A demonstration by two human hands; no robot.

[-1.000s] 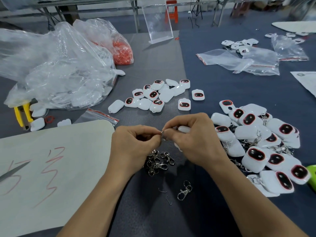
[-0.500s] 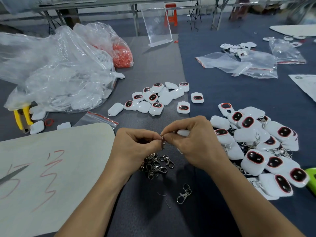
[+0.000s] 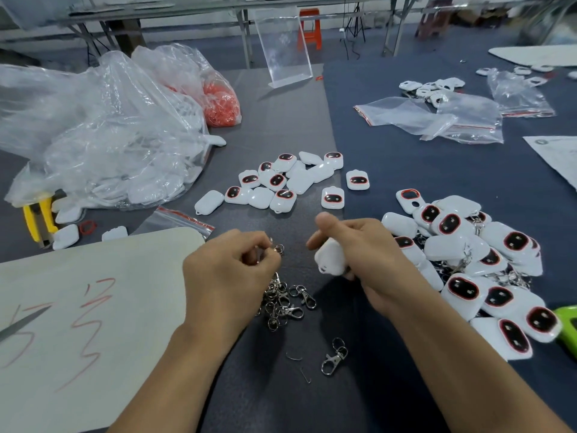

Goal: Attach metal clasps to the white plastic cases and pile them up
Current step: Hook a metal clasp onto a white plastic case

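My left hand [image 3: 231,267] pinches a small metal clasp [image 3: 277,247] at its fingertips, just above a heap of loose clasps [image 3: 282,303] on the dark mat. My right hand [image 3: 365,254] grips a white plastic case [image 3: 331,256], a short gap to the right of the left hand. A single clasp [image 3: 334,357] lies nearer to me. Several bare white cases with red-rimmed windows [image 3: 281,182] lie behind the hands. A pile of cases with clasps [image 3: 487,264] spreads out at the right.
A big clear bag of white parts [image 3: 103,142] and a bag of red rings [image 3: 218,101] sit at the left back. A white sheet with red marks [image 3: 84,323] covers the near left. Yellow pliers [image 3: 40,218], empty zip bags [image 3: 431,118] and a green object [image 3: 568,326] lie around.
My hands were together, working the clasp at the case. They have drawn apart: the left keeps a clasp, the right has pulled the case to the right.
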